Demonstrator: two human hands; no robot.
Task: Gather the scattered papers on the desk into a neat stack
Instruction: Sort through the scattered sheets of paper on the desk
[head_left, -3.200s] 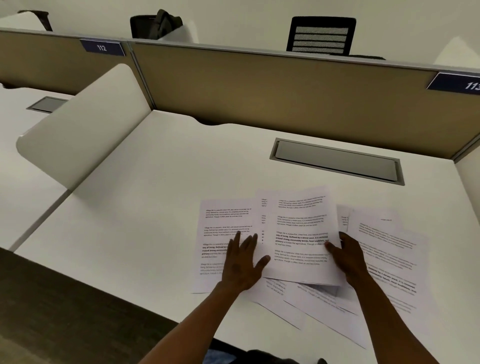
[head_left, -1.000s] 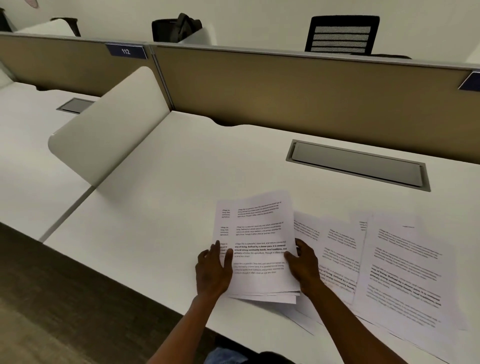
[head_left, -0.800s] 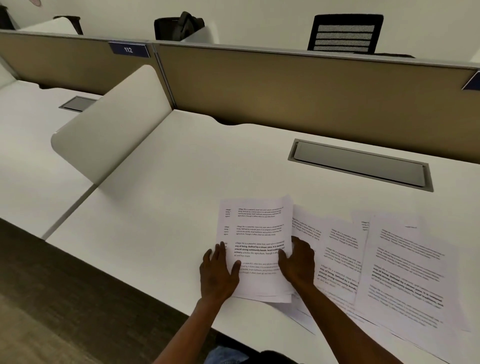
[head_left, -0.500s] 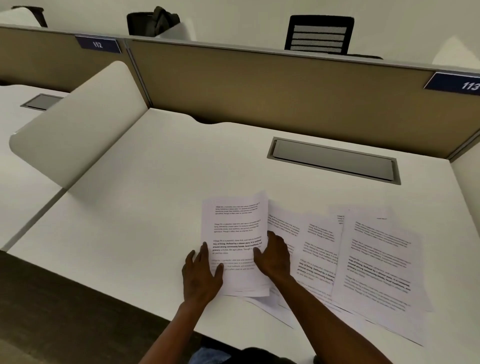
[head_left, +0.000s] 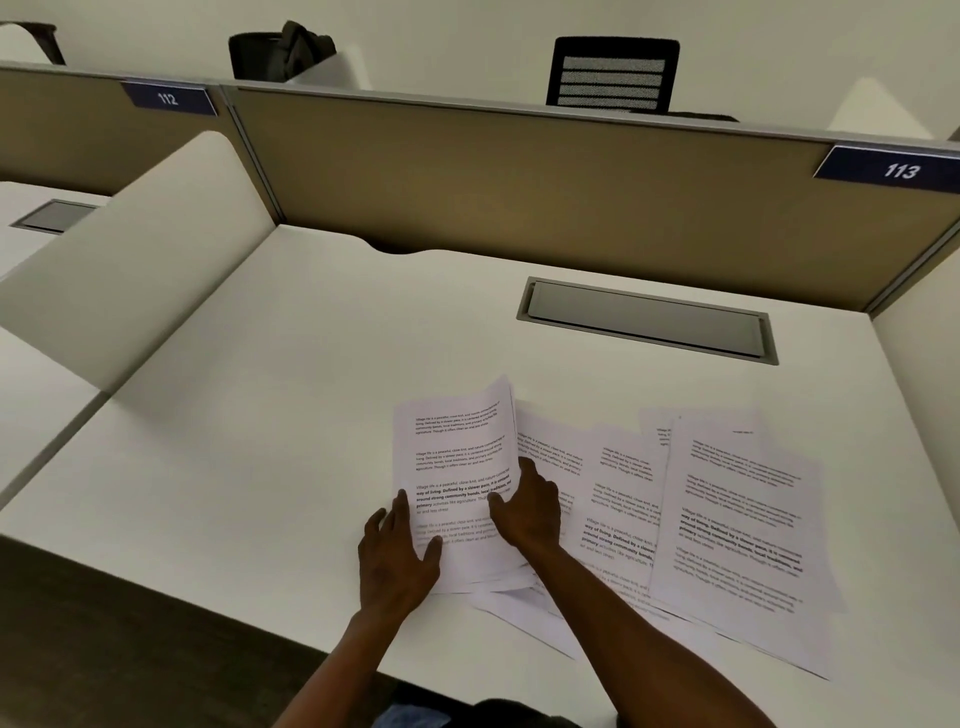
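Observation:
A small pile of printed white sheets (head_left: 457, 457) lies near the desk's front edge, its right side curled upward. My left hand (head_left: 397, 556) presses flat on the pile's lower left corner. My right hand (head_left: 527, 506) grips the pile's raised right edge, thumb on top and fingers behind it. More printed sheets (head_left: 618, 499) fan out to the right, and one large sheet (head_left: 737, 519) lies on top at the far right. A few corners of paper (head_left: 524, 608) poke out beneath my right forearm.
The white desk (head_left: 311, 405) has a grey cable hatch (head_left: 647, 319) at the back. A tan partition (head_left: 519, 182) with labels 112 and 113 runs behind it. A white side divider (head_left: 135, 260) stands at the left. A black chair (head_left: 613, 75) shows beyond.
The two left sheets have been drawn together into one pile. My right hand slid left from the pile's right side and now lifts its right edge, which curls up. My left hand stays at the lower left.

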